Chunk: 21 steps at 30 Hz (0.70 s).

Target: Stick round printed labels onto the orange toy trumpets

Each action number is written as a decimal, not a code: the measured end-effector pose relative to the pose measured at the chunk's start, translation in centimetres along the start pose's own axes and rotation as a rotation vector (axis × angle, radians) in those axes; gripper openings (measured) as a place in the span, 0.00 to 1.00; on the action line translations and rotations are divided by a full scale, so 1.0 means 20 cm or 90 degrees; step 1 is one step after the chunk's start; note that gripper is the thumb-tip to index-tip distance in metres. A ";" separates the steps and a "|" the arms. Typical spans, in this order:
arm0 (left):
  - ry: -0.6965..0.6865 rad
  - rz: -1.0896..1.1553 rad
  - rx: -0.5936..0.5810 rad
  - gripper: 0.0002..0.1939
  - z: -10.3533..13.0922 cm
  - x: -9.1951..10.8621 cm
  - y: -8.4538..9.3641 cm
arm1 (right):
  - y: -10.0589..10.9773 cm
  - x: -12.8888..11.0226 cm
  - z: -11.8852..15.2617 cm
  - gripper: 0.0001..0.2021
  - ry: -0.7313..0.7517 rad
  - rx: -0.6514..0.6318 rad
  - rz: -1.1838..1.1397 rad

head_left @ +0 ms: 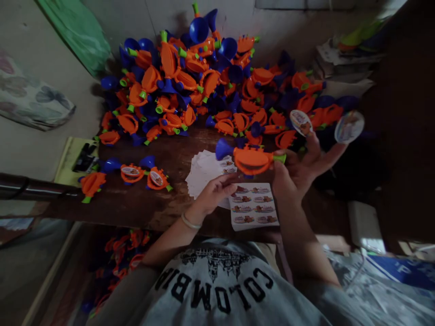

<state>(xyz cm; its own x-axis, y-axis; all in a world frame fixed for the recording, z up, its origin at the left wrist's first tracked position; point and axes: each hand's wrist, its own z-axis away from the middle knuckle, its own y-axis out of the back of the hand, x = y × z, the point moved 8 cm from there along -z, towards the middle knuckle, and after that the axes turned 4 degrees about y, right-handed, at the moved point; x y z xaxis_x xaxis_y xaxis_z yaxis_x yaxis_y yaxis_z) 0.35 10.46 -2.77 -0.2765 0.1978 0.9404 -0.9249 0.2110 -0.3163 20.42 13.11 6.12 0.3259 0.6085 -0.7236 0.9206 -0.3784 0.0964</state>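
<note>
An orange toy trumpet (253, 160) with a blue bell and green mouthpiece is held up over the table, its flat oval side facing up. My right hand (294, 174) pinches it by the mouthpiece end, between thumb and finger. Two of that hand's other fingers are spread, each carrying an oval printed sticker on its tip: one sticker (301, 122) and another sticker (349, 127). My left hand (217, 192) reaches under the trumpet's bell side, fingers stretched out; whether they touch it I cannot tell. Below lies a stack of sticker sheets (254, 208).
A large heap of toy trumpets (183, 81) fills the table's back. Several papers (205, 172) lie beside the sheet stack. At left, two trumpets bear oval stickers (131, 171), and one trumpet (92, 184) shows none. More trumpets (120, 251) lie below the table edge.
</note>
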 end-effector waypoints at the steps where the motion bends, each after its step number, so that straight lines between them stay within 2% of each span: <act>1: 0.006 0.082 -0.011 0.36 0.00 0.00 -0.03 | -0.02 -0.02 0.03 0.47 -0.024 -0.010 -0.022; 3: -0.006 0.202 0.006 0.40 0.02 0.02 -0.04 | -0.07 -0.03 0.11 0.47 -0.072 -0.059 -0.069; 6: -0.041 0.226 0.088 0.38 0.07 0.07 -0.01 | -0.12 -0.02 0.21 0.46 -0.121 -0.123 -0.129; 8: -0.055 0.230 0.150 0.36 0.11 0.09 0.03 | -0.09 -0.04 0.22 0.46 -0.120 -0.087 -0.118; 11: -0.092 0.222 0.202 0.34 0.15 0.10 0.07 | 0.00 -0.08 0.19 0.41 -0.105 0.035 -0.082; 13: -0.138 0.206 0.189 0.35 0.16 0.11 0.06 | 0.01 -0.12 0.17 0.39 -0.118 0.076 -0.116; 15: -0.202 0.181 0.145 0.36 0.17 0.14 0.04 | -0.04 -0.15 0.18 0.39 -0.133 0.085 -0.184; 18: -0.285 0.135 0.065 0.36 0.19 0.19 -0.01 | -0.13 -0.22 0.22 0.41 -0.135 0.074 -0.256; 21: -0.321 0.103 0.023 0.35 0.21 0.22 -0.04 | -0.20 -0.26 0.26 0.43 -0.135 0.048 -0.260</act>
<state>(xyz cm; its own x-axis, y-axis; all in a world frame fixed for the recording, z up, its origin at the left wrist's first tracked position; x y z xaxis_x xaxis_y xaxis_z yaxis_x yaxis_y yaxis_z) -1.31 7.08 2.16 -0.4989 -0.2619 0.8262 -0.8662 0.1814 -0.4655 13.93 7.83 5.95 -0.1189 0.5655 -0.8161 0.9435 -0.1918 -0.2703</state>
